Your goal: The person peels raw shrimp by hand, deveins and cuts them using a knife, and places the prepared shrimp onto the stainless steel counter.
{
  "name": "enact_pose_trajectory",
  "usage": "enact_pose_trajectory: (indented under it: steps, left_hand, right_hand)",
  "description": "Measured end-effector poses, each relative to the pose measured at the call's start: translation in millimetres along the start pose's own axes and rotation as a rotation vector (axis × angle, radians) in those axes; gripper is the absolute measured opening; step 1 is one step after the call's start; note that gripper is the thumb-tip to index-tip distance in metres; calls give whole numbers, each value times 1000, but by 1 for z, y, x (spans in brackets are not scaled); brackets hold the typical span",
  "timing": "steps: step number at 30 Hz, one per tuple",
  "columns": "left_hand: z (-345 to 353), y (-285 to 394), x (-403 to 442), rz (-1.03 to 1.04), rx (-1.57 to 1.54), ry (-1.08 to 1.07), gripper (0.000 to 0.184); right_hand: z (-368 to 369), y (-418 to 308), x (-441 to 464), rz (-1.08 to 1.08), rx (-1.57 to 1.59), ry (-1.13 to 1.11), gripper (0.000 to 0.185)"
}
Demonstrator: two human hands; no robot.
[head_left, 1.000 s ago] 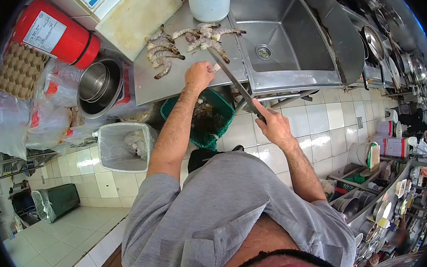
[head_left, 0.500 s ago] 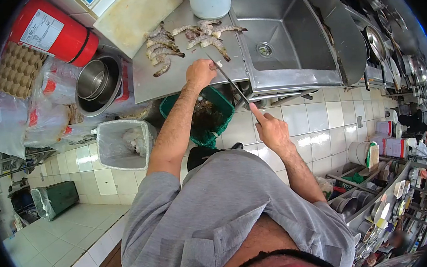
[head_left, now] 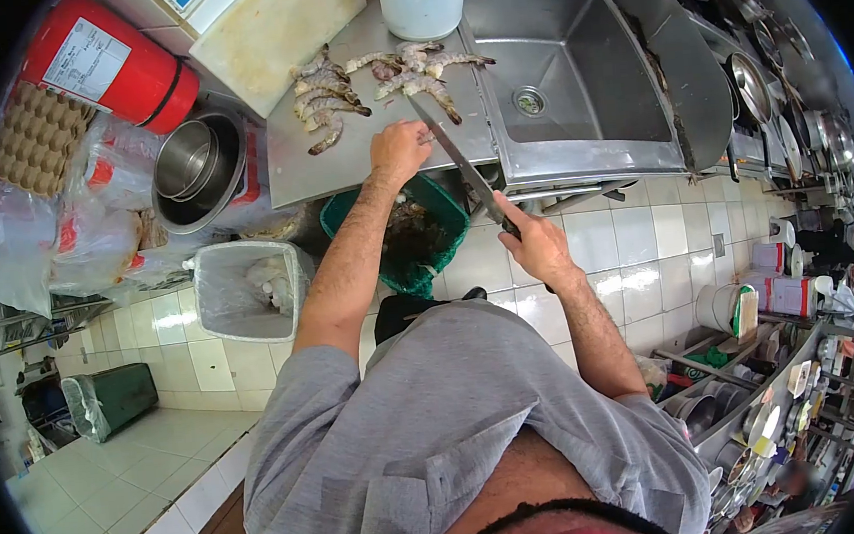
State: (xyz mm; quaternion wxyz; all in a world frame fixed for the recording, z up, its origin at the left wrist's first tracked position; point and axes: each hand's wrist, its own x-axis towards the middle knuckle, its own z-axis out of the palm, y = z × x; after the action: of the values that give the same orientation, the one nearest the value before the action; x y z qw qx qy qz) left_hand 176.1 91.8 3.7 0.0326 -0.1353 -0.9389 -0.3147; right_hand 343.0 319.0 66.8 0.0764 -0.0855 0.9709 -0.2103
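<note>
My right hand [head_left: 541, 248] is closed around the handle of a long knife [head_left: 461, 161], its blade slanting up and left across the metal counter's front edge. Beside the blade, my left hand [head_left: 400, 151] is closed over the counter [head_left: 290, 177]; what its fingers pinch is too small to name. Beyond my hands lie two groups of shrimp on the counter, a stacked row [head_left: 324, 99] on the left and a looser cluster [head_left: 422, 72] on the right. A green-lined bin [head_left: 454, 227] with dark scraps stands below my left hand.
A steel sink [head_left: 572, 75] adjoins the counter on the right. A white bucket [head_left: 421, 8] and a leaning cutting board [head_left: 274, 38] are at the back. To the left are a lined bin [head_left: 212, 309], nested pots [head_left: 186, 163] and a red cylinder [head_left: 115, 66].
The knife has tilted and its blade now shows more broadly. My right hand has wrapped its extended finger back toward the handle. The pale piece seen at my left fingertips no longer shows clearly.
</note>
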Motion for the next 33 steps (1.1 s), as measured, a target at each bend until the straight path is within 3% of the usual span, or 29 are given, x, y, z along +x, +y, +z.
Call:
enact_pose_trajectory:
  steps: [2, 5, 6, 8, 17, 20, 27, 33]
  left_hand:
    - [1, -3, 0, -18, -6, 17, 21]
    - [7, -11, -3, -36, -82, 40, 22]
    - [5, -9, -3, -49, -56, 21, 25]
    - [1, -5, -2, -62, -31, 0, 28]
    - [-4, 1, 3, -56, -61, -27, 20]
    - [-5, 2, 4, -84, -94, -95, 24]
    - [6, -6, -4, 23, -74, 46, 20]
    - [13, -14, -16, 52, -123, 171, 22]
  right_hand:
    - [-7, 3, 0, 160, 342, -137, 66]
    - [-11, 2, -6, 220, 428, -173, 66]
    - [-9, 1, -9, 218, 426, -175, 66]
    - [-4, 2, -15, 13, 142, 36, 66]
    - [0, 6, -38, -69, -155, 59, 65]
    - [-3, 0, -37, 15, -141, -34, 66]
    - [10, -4, -3, -30, -81, 44, 65]
    - [4, 0, -4, 128, 233, -102, 68]
